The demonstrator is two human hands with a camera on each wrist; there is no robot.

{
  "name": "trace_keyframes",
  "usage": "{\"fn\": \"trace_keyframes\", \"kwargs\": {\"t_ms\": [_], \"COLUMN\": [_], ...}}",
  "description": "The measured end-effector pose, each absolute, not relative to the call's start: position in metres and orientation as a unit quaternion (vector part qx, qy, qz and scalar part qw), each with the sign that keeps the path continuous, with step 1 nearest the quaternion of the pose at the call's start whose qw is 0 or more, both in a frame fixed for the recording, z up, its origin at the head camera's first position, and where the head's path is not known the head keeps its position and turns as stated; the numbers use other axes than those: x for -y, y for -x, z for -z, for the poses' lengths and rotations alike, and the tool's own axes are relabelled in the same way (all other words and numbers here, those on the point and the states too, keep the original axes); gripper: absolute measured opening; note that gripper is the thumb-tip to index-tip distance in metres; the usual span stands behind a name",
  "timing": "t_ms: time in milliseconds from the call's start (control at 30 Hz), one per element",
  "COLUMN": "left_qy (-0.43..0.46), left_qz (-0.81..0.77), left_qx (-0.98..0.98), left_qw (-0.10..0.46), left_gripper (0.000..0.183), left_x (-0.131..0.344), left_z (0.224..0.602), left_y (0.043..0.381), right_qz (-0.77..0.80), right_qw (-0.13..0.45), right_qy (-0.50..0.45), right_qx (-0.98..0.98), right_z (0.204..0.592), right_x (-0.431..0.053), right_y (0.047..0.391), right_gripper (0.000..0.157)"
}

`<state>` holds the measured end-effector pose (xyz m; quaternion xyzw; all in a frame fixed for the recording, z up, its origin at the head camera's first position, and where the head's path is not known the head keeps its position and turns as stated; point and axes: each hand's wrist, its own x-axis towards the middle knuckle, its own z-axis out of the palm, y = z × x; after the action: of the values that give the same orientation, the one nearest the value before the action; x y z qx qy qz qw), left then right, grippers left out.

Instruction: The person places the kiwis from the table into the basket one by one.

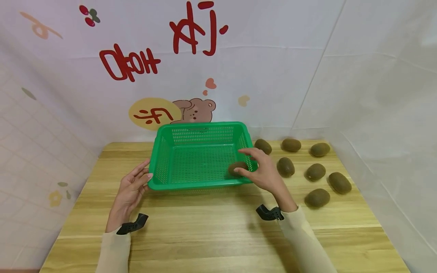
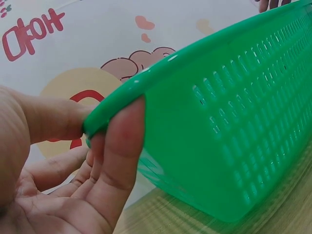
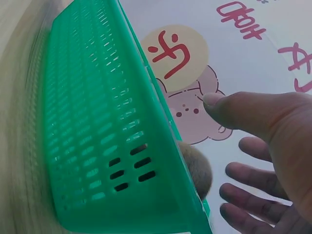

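Note:
A green plastic basket (image 1: 201,163) with slotted walls stands on the wooden table. My left hand (image 1: 131,187) pinches its left rim between thumb and fingers, as the left wrist view shows close up on the basket's corner (image 2: 165,126). One brown kiwi (image 1: 235,168) lies inside at the right end of the basket. Over that end hovers my right hand (image 1: 265,172), its thumb and fingers spread apart and holding nothing. In the right wrist view the kiwi (image 3: 197,170) shows past the rim, with a gap between it and the fingers (image 3: 248,209).
Several loose kiwis lie on the table to the right of the basket, among them a near one (image 1: 317,198) and one close to the basket's right wall (image 1: 263,146). A printed white cloth (image 1: 273,68) hangs behind and along the sides of the table (image 1: 205,235).

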<state>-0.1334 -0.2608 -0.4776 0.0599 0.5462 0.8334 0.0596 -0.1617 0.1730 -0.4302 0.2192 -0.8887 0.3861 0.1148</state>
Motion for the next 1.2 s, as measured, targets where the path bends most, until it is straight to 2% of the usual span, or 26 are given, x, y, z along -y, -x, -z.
{"fn": "trace_keyframes", "kwargs": {"t_ms": [300,600,933,1200], "left_qy": [-0.046,-0.041,-0.042,-0.05], "left_qz": [-0.825,-0.823,-0.827,-0.833], "left_qx": [-0.56,-0.564,-0.558,-0.548], "left_qw": [0.059,0.057,0.053,0.058], "left_gripper": [0.068,0.067,0.062,0.065], "left_x": [0.258,0.257,0.256,0.258], "left_z": [0.476,0.476,0.478,0.48], "left_y": [0.134,0.135,0.132,0.133], "right_qz": [-0.387,-0.394,-0.389,-0.386], "right_qw": [0.137,0.181,0.201,0.199], "right_qy": [-0.213,-0.201,-0.18,-0.146], "right_qx": [0.887,0.878,0.881,0.889], "right_z": [0.432,0.434,0.436,0.435], "right_x": [-0.179,-0.187,-0.202,-0.218], "right_y": [0.151,0.148,0.149,0.152], "right_gripper": [0.074,0.088,0.104,0.107]}}
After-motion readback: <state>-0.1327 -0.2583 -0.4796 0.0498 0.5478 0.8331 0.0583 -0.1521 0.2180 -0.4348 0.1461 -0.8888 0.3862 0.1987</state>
